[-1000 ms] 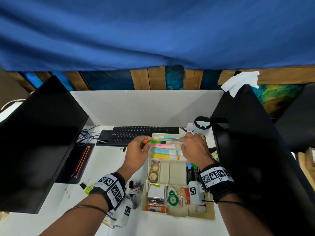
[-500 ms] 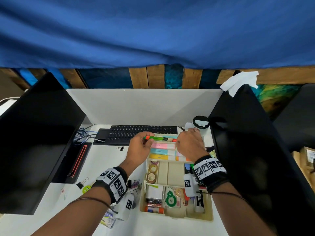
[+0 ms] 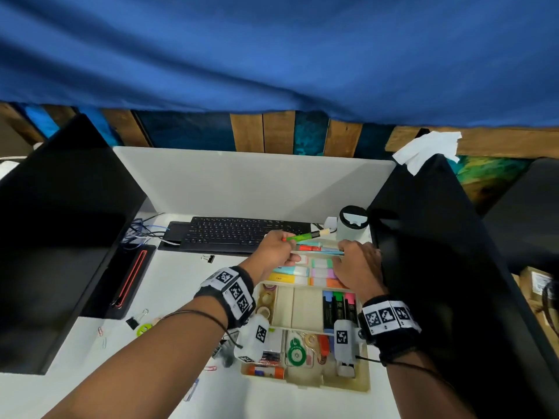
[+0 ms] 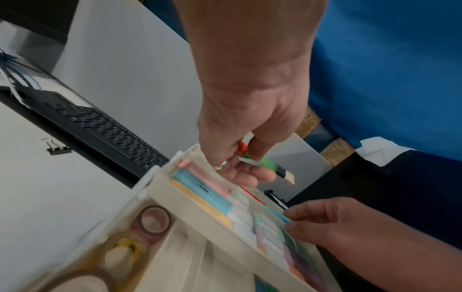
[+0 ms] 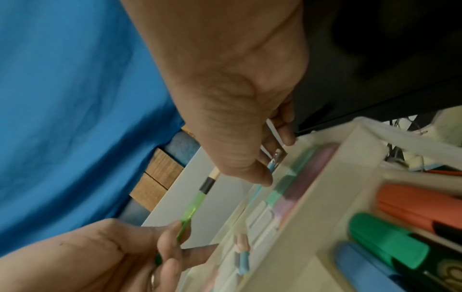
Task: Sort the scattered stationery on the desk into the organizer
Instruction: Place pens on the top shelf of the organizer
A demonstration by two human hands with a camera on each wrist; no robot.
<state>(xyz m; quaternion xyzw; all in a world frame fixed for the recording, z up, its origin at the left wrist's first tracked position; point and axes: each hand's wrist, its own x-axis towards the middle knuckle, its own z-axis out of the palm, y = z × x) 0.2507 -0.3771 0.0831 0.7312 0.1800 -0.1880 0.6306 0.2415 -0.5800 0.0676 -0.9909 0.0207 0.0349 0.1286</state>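
Note:
A cream organizer [image 3: 364, 385] sits on the white desk in front of the keyboard. Its back compartments hold pastel highlighters [image 3: 298, 270]. My left hand [image 3: 289, 246] pinches a green pen [image 3: 302, 236] with an orange end and a cream tip, lifted above the organizer's far left corner. The left wrist view shows that green pen [image 4: 268, 165] between thumb and fingers. My right hand [image 3: 341, 252] pinches one end of a thin light-blue pen [image 3: 320, 251], which lies low along the rearmost compartment. The blue pen [image 5: 271, 167] is between thumb and forefinger in the right wrist view.
A black keyboard [image 3: 239, 232] lies just behind the organizer, and a lidded white cup [image 3: 352, 223] stands at its right end. Black panels [image 3: 60, 225] [image 3: 438, 267] flank the desk. Binder clips [image 3: 208, 258] [image 3: 136, 320] and paper clips [image 3: 101, 332] lie on the left.
Both hands held the green and blue pens together over the organizer's back. Now the left hand has lifted the green pen away, and the right hand keeps the blue pen low in the rear compartment.

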